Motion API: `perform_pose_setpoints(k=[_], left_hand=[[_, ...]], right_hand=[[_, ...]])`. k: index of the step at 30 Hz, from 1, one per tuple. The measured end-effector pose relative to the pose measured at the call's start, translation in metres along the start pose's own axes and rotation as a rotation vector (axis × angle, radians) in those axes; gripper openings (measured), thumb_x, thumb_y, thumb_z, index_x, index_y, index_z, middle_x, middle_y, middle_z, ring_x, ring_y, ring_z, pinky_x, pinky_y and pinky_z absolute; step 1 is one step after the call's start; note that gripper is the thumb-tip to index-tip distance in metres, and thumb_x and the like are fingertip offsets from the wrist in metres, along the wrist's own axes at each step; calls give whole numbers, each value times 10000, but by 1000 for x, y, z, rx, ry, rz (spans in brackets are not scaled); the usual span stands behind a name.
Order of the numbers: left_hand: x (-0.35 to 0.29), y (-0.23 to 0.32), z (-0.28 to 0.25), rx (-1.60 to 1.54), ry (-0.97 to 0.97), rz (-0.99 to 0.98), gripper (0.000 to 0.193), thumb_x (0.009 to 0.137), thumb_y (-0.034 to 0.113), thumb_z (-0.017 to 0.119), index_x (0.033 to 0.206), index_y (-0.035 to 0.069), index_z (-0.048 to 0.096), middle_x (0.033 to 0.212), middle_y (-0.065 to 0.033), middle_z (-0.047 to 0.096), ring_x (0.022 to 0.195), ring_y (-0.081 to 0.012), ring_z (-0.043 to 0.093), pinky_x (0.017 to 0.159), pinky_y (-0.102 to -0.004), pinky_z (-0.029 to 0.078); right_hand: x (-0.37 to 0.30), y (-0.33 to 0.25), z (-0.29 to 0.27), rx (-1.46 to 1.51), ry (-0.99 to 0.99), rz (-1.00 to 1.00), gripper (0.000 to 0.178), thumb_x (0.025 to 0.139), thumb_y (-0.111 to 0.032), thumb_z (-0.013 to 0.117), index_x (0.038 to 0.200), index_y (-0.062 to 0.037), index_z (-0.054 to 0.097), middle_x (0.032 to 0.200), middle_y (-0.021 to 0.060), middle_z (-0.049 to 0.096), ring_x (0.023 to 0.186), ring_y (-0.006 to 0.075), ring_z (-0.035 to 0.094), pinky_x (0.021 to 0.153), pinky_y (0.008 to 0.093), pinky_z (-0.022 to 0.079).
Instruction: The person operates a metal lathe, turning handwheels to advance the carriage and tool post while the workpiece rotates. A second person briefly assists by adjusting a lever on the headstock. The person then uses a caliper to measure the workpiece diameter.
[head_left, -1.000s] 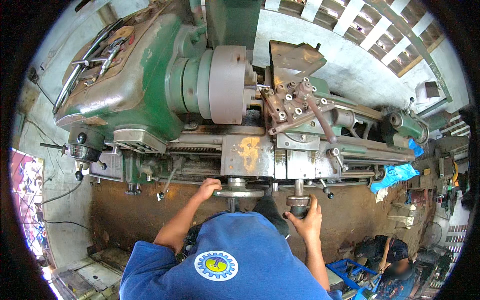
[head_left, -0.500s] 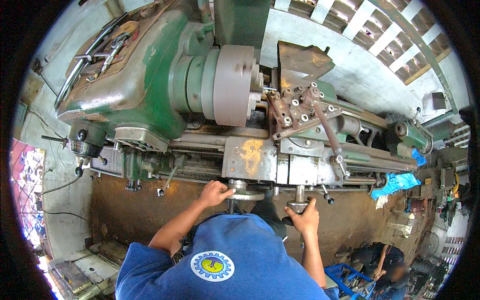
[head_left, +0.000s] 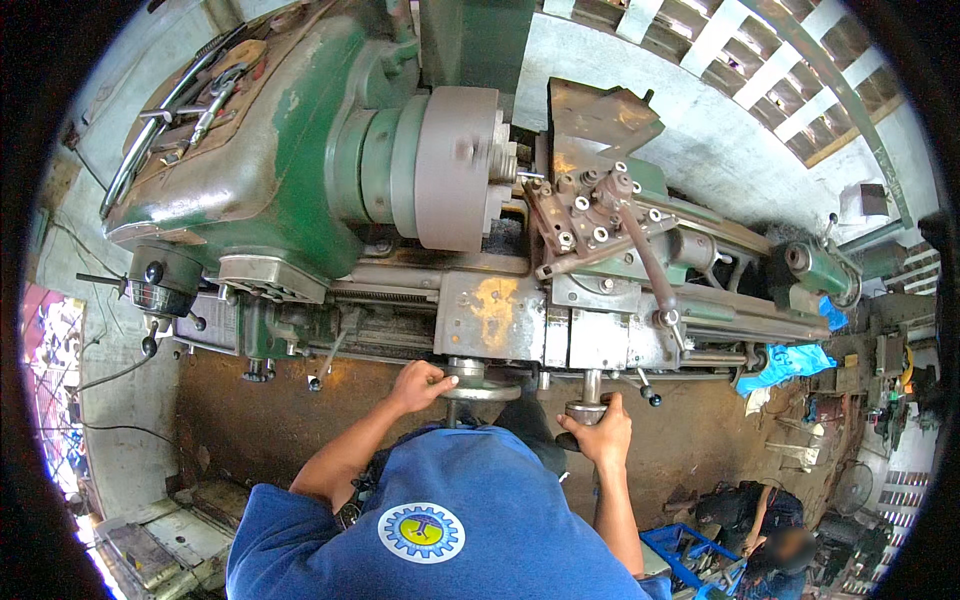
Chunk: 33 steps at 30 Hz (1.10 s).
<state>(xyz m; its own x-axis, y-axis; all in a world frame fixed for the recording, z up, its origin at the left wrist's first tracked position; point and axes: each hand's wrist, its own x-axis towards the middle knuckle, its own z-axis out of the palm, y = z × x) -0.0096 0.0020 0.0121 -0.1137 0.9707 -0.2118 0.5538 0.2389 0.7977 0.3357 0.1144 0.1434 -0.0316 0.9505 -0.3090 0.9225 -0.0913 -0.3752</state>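
A big green metal lathe (head_left: pixel 270 180) fills the view, with a grey round chuck (head_left: pixel 455 165) and a tool post (head_left: pixel 590 215) on the carriage (head_left: pixel 500 315). My left hand (head_left: pixel 418 385) grips the rim of the large metal carriage handwheel (head_left: pixel 480 388). My right hand (head_left: pixel 600 432) is closed over the smaller cross-slide handle (head_left: pixel 586 408) to its right. Both forearms come up from under my blue shirt (head_left: pixel 440 520). The workpiece in the chuck is hidden behind the tool post.
Wrenches (head_left: pixel 215 90) lie on top of the headstock. A blue cloth (head_left: pixel 790 362) hangs near the tailstock (head_left: pixel 815 270) on the right. Another person (head_left: pixel 770 530) crouches at the lower right beside a blue crate (head_left: pixel 685 550). The floor below is brown and dirty.
My left hand has shifted a little around the handwheel rim. The head has moved slightly, so the lathe sits lower and nearer in the picture. My right hand stays on its handle.
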Motion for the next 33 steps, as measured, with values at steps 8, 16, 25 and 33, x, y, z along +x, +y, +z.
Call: perform_pose_setpoints(k=[8,16,25,33], left_hand=[[0,-8,2,-54,-4,6,683,929,529,665,587,-31,474,517,-155,344,484,-311,362,522,-460,319],[0,-11,1,-14,-9,20,570,951,455,657,658,-25,564,546,-147,373,502,-278,401,545,-426,345],[1,-6,-2,-102,-29,6,686,931,508,671,573,-6,391,516,-95,268,483,-228,272,507,-438,274],[-1,-8,-3,-76,-65,-25,616,954,457,656,614,-20,465,536,-100,298,500,-205,322,522,-419,293]], right_hand=[[-1,1,1,33,5,-7,842,580,-472,973,1129,45,598,1047,293,718,991,432,722,878,493,570],[-2,-1,-1,36,1,-1,843,591,-479,970,1138,36,590,1066,289,711,1004,431,715,882,501,564],[-3,-4,-3,34,-17,4,841,607,-490,965,1145,29,579,1070,283,709,1006,434,711,886,500,561],[-3,-3,-2,27,-41,31,857,616,-509,954,1169,16,561,1117,269,693,1049,424,698,901,500,555]])
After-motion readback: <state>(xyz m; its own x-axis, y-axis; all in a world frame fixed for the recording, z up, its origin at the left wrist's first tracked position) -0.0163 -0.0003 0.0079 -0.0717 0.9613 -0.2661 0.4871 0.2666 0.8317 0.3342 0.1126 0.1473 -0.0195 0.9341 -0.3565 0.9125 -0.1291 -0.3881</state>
